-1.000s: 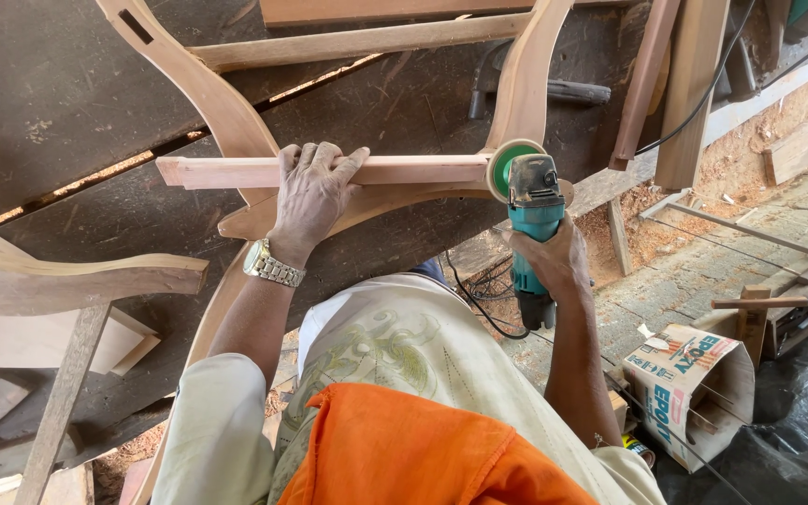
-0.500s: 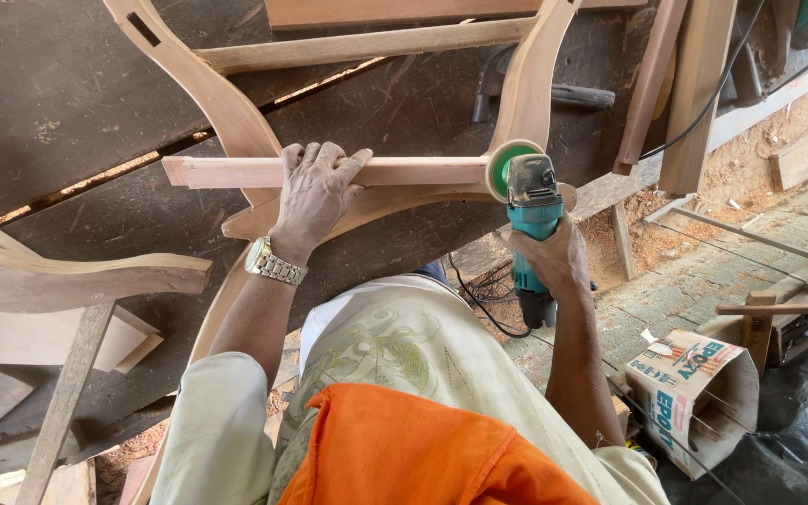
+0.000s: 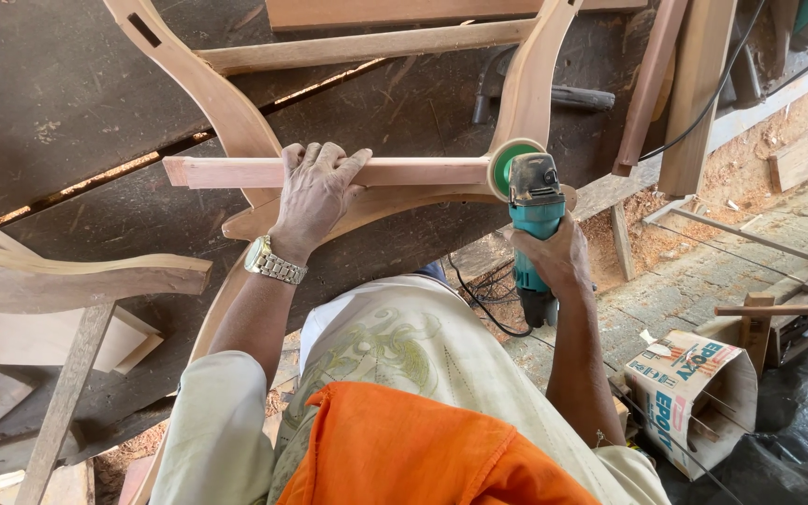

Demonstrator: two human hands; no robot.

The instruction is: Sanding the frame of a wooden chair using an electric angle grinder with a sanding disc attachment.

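Centre frame: left hand, fingers flat, pins wood strip; right hand, fingers clamped on grinder. Keep disc flat w/ light pressure.

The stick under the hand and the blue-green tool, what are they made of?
The stick under the left hand looks like bare, unpainted wood: pale pinkish, with grain lines. The grinder in the right hand seems to be teal plastic with a grey, probably metal, head.

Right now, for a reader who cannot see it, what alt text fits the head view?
Seen from above, a person's right hand holds a teal angle grinder with its green disc at the end of a straight wooden rail, while the left hand presses that rail against a curved wooden chair frame over a dark workbench.
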